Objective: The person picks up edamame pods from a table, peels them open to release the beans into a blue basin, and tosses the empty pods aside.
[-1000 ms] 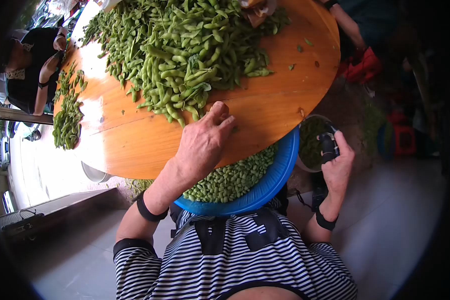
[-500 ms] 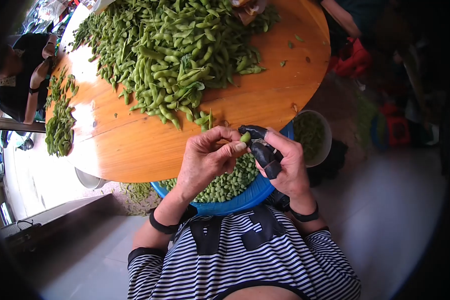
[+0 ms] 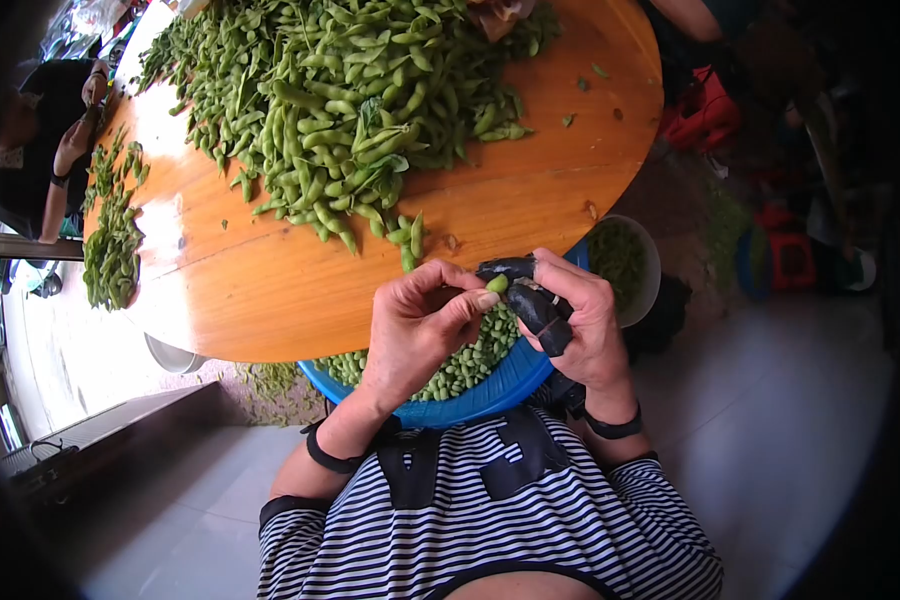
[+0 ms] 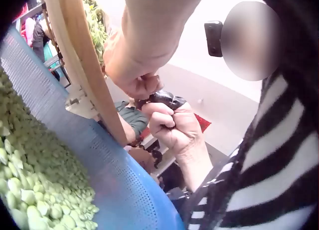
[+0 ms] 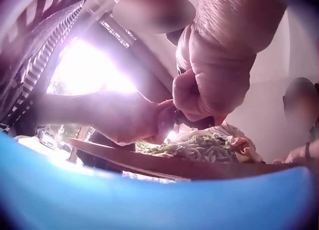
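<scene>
In the head view my left hand pinches a green soybean pod between thumb and fingers. My right hand, with black wrapping on its thumb and a finger, grips the pod's other end, the wrapped fingertips right against it. Both hands meet above a blue basin of shelled green soybeans, by the table's near edge. In the left wrist view the right hand's bare fingers are curled; the pod is hidden there. A large heap of soybean pods lies ahead on the table.
The round wooden table reaches over part of the basin. A few loose pods lie near its front edge. A pale bucket with green pieces stands on the right. Another person is at the far left, beside a smaller pod pile.
The left hand came back from the front of the heap, and the right hand moved in from the right. They met at a pod over the basin and have since shifted only slightly.
</scene>
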### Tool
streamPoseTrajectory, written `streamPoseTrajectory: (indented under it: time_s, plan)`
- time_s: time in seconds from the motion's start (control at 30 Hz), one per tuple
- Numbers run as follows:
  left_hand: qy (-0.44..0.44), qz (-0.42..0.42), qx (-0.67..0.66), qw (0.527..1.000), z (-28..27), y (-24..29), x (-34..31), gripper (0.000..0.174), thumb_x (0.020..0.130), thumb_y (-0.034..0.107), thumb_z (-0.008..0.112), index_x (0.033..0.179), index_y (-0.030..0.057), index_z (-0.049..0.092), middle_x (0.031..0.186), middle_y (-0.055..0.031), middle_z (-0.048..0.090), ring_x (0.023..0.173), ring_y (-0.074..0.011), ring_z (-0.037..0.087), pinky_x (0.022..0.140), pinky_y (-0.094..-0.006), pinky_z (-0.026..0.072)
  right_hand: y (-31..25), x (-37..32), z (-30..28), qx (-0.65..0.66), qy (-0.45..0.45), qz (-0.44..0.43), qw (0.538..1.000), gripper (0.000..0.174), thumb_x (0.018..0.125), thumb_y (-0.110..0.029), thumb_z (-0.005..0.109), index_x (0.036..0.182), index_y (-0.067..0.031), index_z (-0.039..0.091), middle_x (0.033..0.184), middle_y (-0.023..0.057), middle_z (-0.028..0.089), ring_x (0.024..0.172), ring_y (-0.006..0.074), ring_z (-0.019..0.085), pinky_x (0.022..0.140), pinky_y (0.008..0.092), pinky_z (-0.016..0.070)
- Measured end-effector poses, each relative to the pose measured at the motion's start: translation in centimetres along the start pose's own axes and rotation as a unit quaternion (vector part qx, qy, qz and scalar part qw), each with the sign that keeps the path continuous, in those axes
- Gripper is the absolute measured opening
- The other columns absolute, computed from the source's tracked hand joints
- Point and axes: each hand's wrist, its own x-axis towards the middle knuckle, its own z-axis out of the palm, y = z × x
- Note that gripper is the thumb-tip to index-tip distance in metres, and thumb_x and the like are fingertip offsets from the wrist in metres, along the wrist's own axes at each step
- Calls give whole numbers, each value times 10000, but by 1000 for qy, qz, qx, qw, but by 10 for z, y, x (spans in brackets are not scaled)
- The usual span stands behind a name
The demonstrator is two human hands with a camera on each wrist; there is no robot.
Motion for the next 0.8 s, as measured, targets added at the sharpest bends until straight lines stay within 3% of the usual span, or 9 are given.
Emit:
streamPoseTrajectory:
  time_s: [0.07, 0.4, 0.5, 0.57, 0.6, 0.63, 0.67, 0.77, 0.8]
  plan:
    - [41, 85, 65, 993, 5, -4, 1, 86, 897, 42, 678, 903, -27, 626, 704, -4, 608, 591, -43, 548, 516, -186, 433, 1, -1, -4, -1, 1, -14, 1000, 184, 746, -29, 631, 873, 70, 542, 758, 125, 455, 670, 249, 478, 625, 316, 408]
    - [69, 140, 126, 980, 6, -13, 3, 66, 891, 8, 670, 895, -32, 618, 702, -4, 612, 599, -43, 556, 531, -189, 449, -2, -1, -6, 19, -30, 17, 999, 181, 717, -2, 612, 878, 61, 556, 774, 112, 447, 701, 232, 464, 641, 307, 402]
    - [49, 89, 61, 993, 3, -11, 2, 66, 889, 19, 676, 899, -16, 620, 689, -18, 614, 565, -58, 541, 479, -196, 406, 5, 1, -7, 29, -26, -4, 999, 152, 752, -22, 607, 873, 56, 558, 743, 90, 457, 666, 189, 467, 608, 282, 388]
    - [-32, -61, -144, 987, -5, -9, 4, 67, 887, 39, 683, 907, 7, 627, 713, -36, 625, 529, -76, 517, 432, -209, 342, 13, -4, -6, 44, -27, -19, 998, 129, 801, -45, 603, 874, 52, 561, 709, 70, 469, 627, 152, 466, 578, 262, 381]
    - [-73, -76, -221, 970, -8, -14, 6, 65, 887, 51, 683, 915, 20, 632, 760, -51, 635, 502, -91, 498, 408, -226, 294, 17, -9, -4, 253, -47, 88, 962, 152, 858, -99, 591, 893, 47, 571, 667, 40, 466, 580, 113, 440, 540, 238, 364]
    - [-73, -75, -222, 969, -8, -14, 6, 65, 887, 51, 683, 915, 20, 632, 760, -51, 635, 502, -91, 498, 408, -226, 294, 18, -11, -3, 448, -65, 189, 871, 196, 915, -154, 579, 912, 42, 580, 625, 10, 462, 533, 73, 414, 501, 214, 346]
    - [-78, -84, -223, 968, -7, -12, 5, 72, 888, 44, 681, 921, 24, 620, 778, -42, 633, 527, -84, 506, 429, -222, 317, 16, -9, 1, 446, -52, 164, 878, 294, 977, -250, 539, 941, 39, 586, 566, -33, 445, 478, 24, 356, 442, 182, 314]
    - [-45, -42, -157, 986, 5, -12, 3, 97, 893, 49, 679, 934, 33, 592, 796, -17, 625, 584, -64, 517, 481, -208, 355, 3, -6, 0, 384, -30, 221, 896, 210, 927, -161, 586, 953, 47, 594, 635, 1, 473, 552, 56, 416, 507, 211, 359]
    - [-5, 10, -89, 996, 9, -13, 2, 113, 898, 60, 679, 941, 38, 577, 796, 0, 620, 616, -53, 520, 513, -199, 371, 3, -5, 2, 249, -24, 150, 957, 177, 883, -112, 605, 953, 50, 590, 678, 25, 475, 600, 86, 440, 549, 227, 375]
